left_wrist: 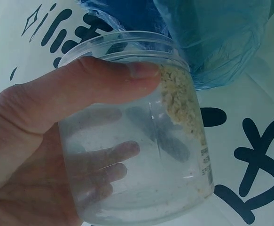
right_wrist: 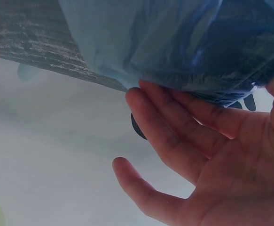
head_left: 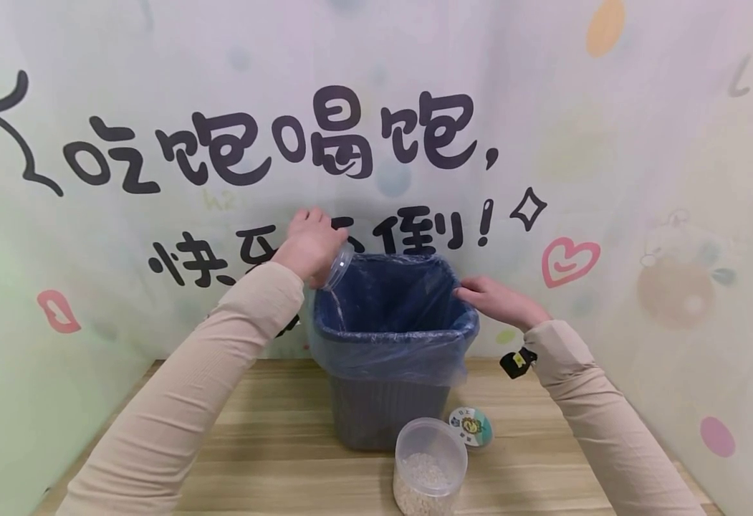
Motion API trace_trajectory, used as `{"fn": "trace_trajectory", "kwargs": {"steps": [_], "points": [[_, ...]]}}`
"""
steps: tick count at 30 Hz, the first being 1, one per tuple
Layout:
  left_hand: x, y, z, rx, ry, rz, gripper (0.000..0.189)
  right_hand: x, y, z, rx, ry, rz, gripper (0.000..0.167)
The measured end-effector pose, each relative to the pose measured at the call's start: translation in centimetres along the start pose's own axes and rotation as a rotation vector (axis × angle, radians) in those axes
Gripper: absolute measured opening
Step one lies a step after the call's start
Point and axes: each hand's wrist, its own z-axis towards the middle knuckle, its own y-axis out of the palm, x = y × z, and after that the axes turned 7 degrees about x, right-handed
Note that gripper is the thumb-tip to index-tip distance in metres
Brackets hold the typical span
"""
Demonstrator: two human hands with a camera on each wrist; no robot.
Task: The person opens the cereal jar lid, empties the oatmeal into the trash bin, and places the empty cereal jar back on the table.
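Observation:
A grey trash bin (head_left: pixel 389 416) stands upright with a blue plastic liner (head_left: pixel 395 356) folded over its rim. Over its left rim, my left hand (head_left: pixel 314 244) grips a clear plastic jar (head_left: pixel 339 268), tilted with its mouth toward the bin. Beige flakes (left_wrist: pixel 179 96), looking like oats, lie along one side of the jar in the left wrist view; most of it is see-through. My right hand (head_left: pixel 508 302) holds the bin's right rim, thumb at the top edge. Its fingers (right_wrist: pixel 167 120) lie outside against the liner, the little finger apart.
A second clear jar (head_left: pixel 430 459), partly filled with pale flakes, stands uncapped before the bin. Beside it lies a round printed lid (head_left: pixel 473 426). All stand on a wooden table (head_left: pixel 253 423), with a printed wall (head_left: pixel 376 57) close behind.

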Motion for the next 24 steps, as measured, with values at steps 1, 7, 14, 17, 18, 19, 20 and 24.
{"fn": "trace_trajectory", "kwargs": {"steps": [1, 7, 14, 17, 18, 19, 20, 24], "points": [[-0.01, 0.01, 0.01, 0.002, 0.001, 0.000, 0.088, -0.03, 0.00, 0.00, 0.000, -0.001, 0.003, 0.028], [-0.02, 0.11, 0.01, 0.007, 0.006, 0.005, 0.088, -0.19, -0.01, -0.14, 0.002, -0.006, 0.019, 0.027], [0.02, 0.17, -0.02, 0.004, 0.006, -0.001, 0.088, -0.32, 0.07, -0.30, 0.008, 0.001, 0.020, 0.027], [0.07, 0.23, 0.04, 0.001, 0.008, -0.001, 0.088, -0.24, 0.12, -0.33, 0.012, -0.005, 0.014, 0.028], [0.08, 0.23, 0.05, 0.001, 0.008, 0.002, 0.087, -0.23, 0.14, -0.33, 0.012, -0.006, 0.015, 0.028], [0.08, 0.25, 0.08, 0.001, 0.009, 0.005, 0.087, -0.19, 0.16, -0.30, 0.014, -0.008, 0.012, 0.027], [0.08, 0.28, 0.10, 0.002, 0.009, 0.007, 0.088, -0.15, 0.18, -0.28, 0.016, -0.011, 0.009, 0.027], [0.11, 0.24, 0.18, -0.001, 0.009, 0.019, 0.089, -0.03, 0.26, -0.14, 0.016, -0.020, 0.012, 0.026]]}}
